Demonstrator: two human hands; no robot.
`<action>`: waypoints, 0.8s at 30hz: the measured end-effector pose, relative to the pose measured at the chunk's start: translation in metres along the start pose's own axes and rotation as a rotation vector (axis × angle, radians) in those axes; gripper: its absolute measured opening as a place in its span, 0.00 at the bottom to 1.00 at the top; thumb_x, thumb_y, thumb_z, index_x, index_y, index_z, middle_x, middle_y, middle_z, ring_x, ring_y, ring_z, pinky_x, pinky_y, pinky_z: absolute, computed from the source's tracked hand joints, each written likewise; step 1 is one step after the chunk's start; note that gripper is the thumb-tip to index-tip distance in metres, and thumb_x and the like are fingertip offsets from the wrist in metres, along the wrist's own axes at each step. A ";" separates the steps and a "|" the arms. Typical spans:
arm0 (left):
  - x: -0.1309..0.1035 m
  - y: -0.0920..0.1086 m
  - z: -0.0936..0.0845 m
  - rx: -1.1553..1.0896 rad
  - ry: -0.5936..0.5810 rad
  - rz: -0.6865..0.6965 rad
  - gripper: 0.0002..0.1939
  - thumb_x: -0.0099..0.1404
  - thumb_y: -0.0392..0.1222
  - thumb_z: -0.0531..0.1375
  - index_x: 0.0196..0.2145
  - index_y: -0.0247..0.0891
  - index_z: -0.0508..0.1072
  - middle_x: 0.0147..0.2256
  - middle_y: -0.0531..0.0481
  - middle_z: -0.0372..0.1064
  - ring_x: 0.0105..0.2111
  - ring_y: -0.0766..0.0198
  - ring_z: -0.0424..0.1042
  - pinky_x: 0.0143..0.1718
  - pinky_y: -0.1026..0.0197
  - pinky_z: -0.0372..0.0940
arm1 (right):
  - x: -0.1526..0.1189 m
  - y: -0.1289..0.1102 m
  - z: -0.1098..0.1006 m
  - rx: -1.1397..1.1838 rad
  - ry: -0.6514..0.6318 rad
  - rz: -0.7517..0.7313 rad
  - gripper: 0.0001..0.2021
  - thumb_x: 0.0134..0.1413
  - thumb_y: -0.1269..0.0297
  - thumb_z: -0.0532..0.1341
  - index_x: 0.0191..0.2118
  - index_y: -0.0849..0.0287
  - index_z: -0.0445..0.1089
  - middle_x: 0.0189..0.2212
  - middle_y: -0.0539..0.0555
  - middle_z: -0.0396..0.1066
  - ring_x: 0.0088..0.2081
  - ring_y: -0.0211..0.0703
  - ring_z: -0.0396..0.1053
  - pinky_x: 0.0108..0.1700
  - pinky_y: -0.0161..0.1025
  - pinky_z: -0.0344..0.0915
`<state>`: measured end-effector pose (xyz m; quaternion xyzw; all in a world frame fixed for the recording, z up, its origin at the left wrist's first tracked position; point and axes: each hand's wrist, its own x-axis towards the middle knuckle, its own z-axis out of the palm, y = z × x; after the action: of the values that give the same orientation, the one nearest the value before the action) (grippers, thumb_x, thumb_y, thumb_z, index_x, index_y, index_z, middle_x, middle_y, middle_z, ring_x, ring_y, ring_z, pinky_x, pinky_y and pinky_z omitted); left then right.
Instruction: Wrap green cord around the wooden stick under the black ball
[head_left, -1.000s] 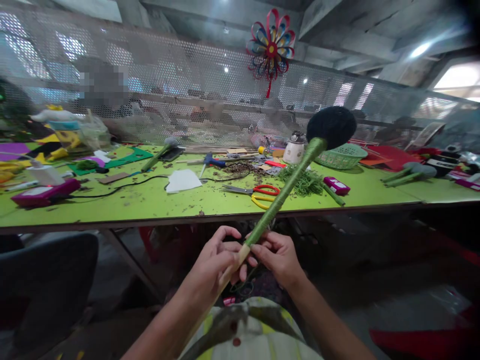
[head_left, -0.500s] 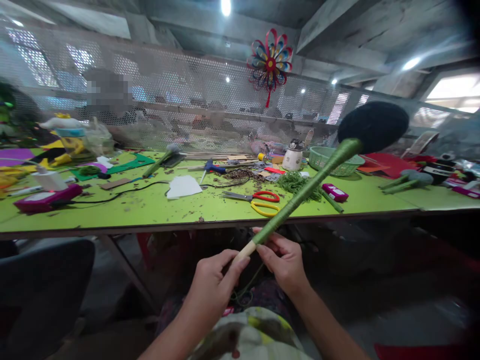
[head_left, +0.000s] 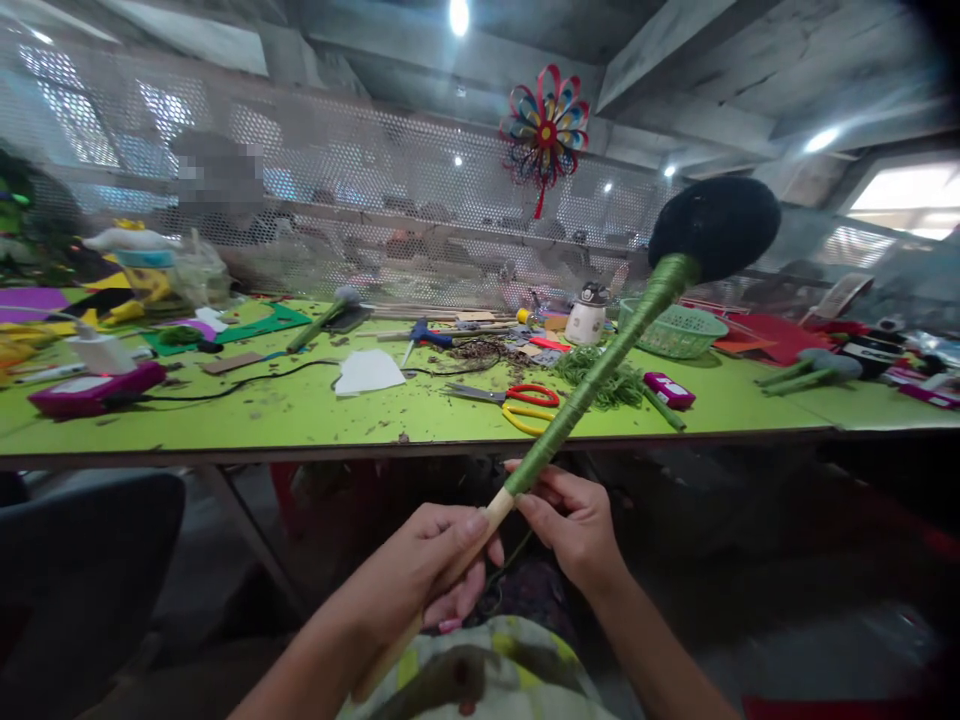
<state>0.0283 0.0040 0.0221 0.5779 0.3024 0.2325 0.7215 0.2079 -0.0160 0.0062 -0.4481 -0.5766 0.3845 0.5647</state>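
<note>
A wooden stick (head_left: 501,508) slants up and away over my lap, with tightly wound green yarn (head_left: 592,385) along its upper length and a dark, rounded head (head_left: 714,228) at the far end. My left hand (head_left: 431,560) is closed around the bare wood, thumb along the top. At the lower edge of the winding, my right hand (head_left: 577,520) pinches the yarn against the stick, its fingers partly hidden behind it. A loose strand hangs below the right hand towards my lap.
On the green table (head_left: 255,425) lie scissors (head_left: 517,398), a white scrap (head_left: 369,373), a glue gun (head_left: 427,335) and a tangle of green yarn (head_left: 596,375). A green basket (head_left: 682,332) stands at the right. Purple power strips (head_left: 97,390) lie on the table; a dark chair (head_left: 82,580) stands left.
My left hand has rotated and now wraps the stick lower down, palm turned more upward. The dark head has swung left and slightly up. My right hand stays at the winding's edge.
</note>
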 end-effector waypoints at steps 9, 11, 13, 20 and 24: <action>0.006 -0.024 0.009 0.640 0.597 0.402 0.09 0.58 0.47 0.61 0.33 0.38 0.72 0.25 0.53 0.68 0.24 0.66 0.65 0.27 0.66 0.59 | 0.007 0.011 0.005 0.003 0.035 -0.010 0.14 0.49 0.59 0.63 0.39 0.64 0.75 0.16 0.45 0.53 0.17 0.29 0.44 0.18 0.32 0.41; 0.005 -0.024 0.008 0.689 0.568 0.416 0.11 0.61 0.46 0.57 0.37 0.38 0.74 0.26 0.51 0.71 0.24 0.66 0.66 0.28 0.66 0.60 | 0.008 0.011 0.006 0.037 0.021 0.008 0.14 0.50 0.60 0.63 0.40 0.64 0.74 0.16 0.44 0.53 0.17 0.29 0.43 0.18 0.32 0.40; 0.005 -0.020 0.006 0.661 0.500 0.366 0.14 0.62 0.47 0.56 0.38 0.37 0.75 0.24 0.52 0.69 0.21 0.67 0.64 0.23 0.67 0.58 | 0.008 0.011 0.005 0.090 0.005 0.021 0.14 0.50 0.61 0.63 0.41 0.64 0.74 0.16 0.44 0.51 0.17 0.28 0.42 0.18 0.32 0.38; 0.008 -0.021 -0.003 0.251 0.249 0.119 0.18 0.61 0.53 0.56 0.37 0.35 0.72 0.15 0.60 0.56 0.11 0.75 0.53 0.12 0.71 0.48 | 0.009 0.017 -0.001 0.340 -0.120 0.106 0.14 0.53 0.64 0.62 0.45 0.63 0.72 0.13 0.40 0.46 0.16 0.28 0.41 0.19 0.32 0.39; 0.007 -0.021 -0.002 0.098 0.206 0.051 0.17 0.59 0.54 0.58 0.31 0.34 0.70 0.14 0.60 0.58 0.09 0.77 0.52 0.10 0.73 0.47 | 0.009 0.018 -0.001 0.394 -0.189 0.108 0.14 0.54 0.65 0.62 0.46 0.64 0.72 0.11 0.40 0.48 0.15 0.28 0.42 0.19 0.32 0.40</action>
<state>0.0320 0.0055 -0.0001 0.5932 0.3711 0.2939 0.6512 0.2109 -0.0019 -0.0078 -0.3215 -0.5157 0.5596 0.5635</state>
